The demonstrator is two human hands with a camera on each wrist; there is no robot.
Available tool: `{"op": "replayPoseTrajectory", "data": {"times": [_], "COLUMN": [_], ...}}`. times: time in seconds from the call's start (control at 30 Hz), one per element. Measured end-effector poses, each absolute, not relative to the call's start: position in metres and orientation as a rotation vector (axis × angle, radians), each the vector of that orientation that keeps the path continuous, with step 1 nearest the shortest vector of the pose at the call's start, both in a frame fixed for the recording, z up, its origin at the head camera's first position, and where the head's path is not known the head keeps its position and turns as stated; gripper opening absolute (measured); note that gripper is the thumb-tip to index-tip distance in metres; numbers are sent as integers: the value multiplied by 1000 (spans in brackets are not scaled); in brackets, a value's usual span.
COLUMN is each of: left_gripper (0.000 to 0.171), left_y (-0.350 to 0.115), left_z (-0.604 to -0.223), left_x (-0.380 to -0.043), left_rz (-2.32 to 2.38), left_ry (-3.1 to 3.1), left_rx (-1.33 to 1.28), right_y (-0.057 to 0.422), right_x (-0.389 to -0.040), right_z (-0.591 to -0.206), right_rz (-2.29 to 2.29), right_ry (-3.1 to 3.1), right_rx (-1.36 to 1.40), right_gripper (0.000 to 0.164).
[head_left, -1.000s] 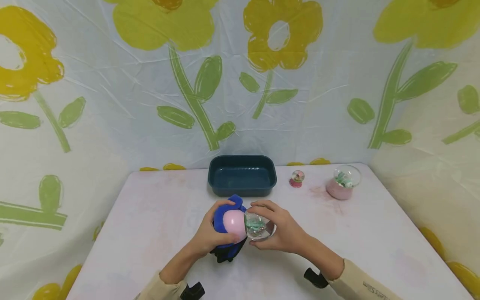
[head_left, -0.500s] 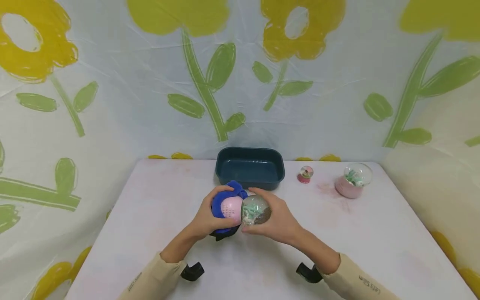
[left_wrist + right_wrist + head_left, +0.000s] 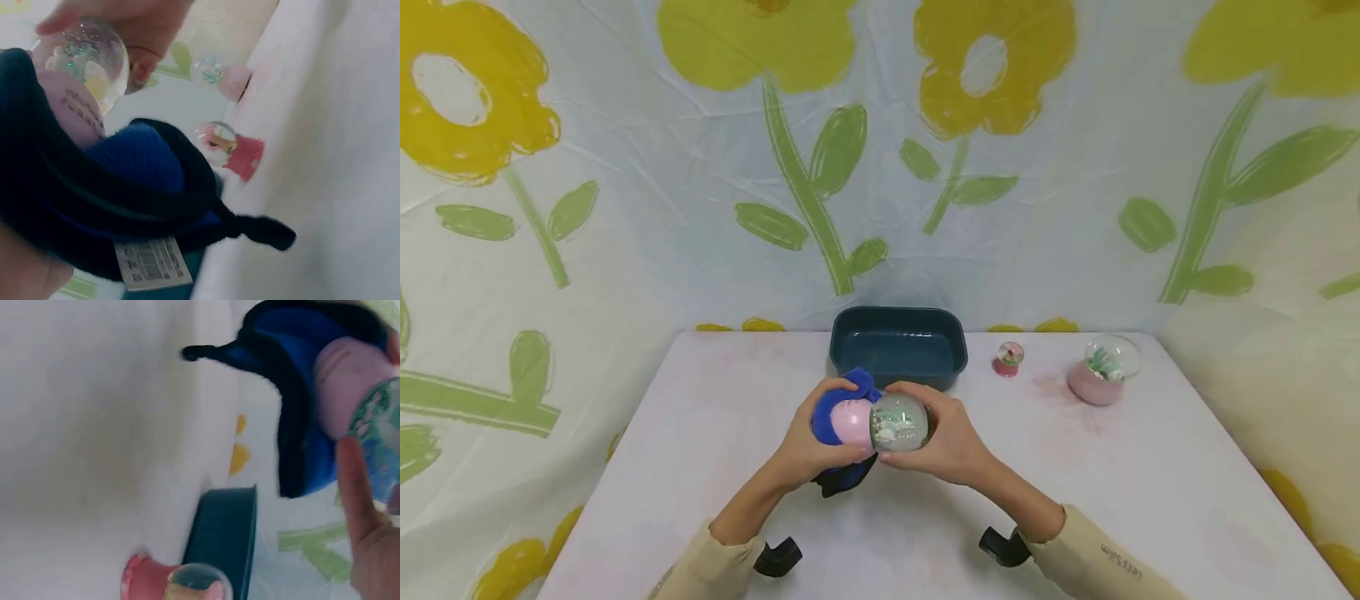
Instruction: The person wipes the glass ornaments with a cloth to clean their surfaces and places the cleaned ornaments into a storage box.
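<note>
Both hands hold one snow globe (image 3: 898, 423) sideways above the table, its pink base (image 3: 852, 422) to the left and its clear dome to the right. My left hand (image 3: 808, 437) grips the base through a blue cloth (image 3: 826, 417) with dark edging, which wraps partly round it. A white label (image 3: 154, 262) and a dark loop (image 3: 265, 231) hang from the cloth in the left wrist view. Around the dome curl the fingers and thumb of my right hand (image 3: 951, 442). Lettering shows on the base in the left wrist view.
A dark teal basin (image 3: 898, 375) stands at the table's back, just beyond the hands. To its right are a small red-based snow globe (image 3: 1007, 360) and a larger pink-based one (image 3: 1096, 383). A flowered curtain (image 3: 1037, 275) rises behind the table.
The held globe has turned about its length, so the lettering on its base and the figures inside have shifted. Both hands keep their hold, and the head view has tilted slightly.
</note>
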State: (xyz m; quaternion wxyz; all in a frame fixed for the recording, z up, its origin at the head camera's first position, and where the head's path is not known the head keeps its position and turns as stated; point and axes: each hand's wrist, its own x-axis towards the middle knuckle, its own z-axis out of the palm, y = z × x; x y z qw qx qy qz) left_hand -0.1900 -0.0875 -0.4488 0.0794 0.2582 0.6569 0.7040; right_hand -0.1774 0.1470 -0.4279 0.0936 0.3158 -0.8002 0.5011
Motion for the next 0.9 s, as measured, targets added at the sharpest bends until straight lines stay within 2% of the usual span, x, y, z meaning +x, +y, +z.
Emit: {"op": "replayPoseTrajectory", "data": {"times": [0.17, 0.33, 0.47, 0.63, 0.73, 0.83, 0.9], "left_gripper": [70, 70, 74, 75, 72, 71, 71], "left_y": [-98, -95, -89, -87, -88, -90, -90], "left_z": [-466, -468, -460, -455, -455, -456, -458], "left_x": [-181, -186, -192, -194, -196, -197, -197], "left_rz": [2143, 2130, 2103, 2045, 2033, 2056, 2079], "left_ry": [1797, 1748, 1828, 1948, 1987, 1955, 1892], "left_rx": [653, 584, 686, 808, 822, 781, 749], "right_y": [143, 151, 155, 153, 152, 155, 159], "right_x": [-165, -174, -183, -182, -179, -175, -175], "right_z": [-436, -434, -434, -438, -439, -438, -437], "right_rz": [1157, 881, 1064, 1334, 1321, 1198, 1104], "right_ry": [-2488, -2394, -2336, -2352, -2383, -2425, -2426], "right_rx": [1078, 1260, 1232, 1060, 1041, 1126, 1192], "right_gripper": [88, 80, 77, 75, 80, 89, 88]}}
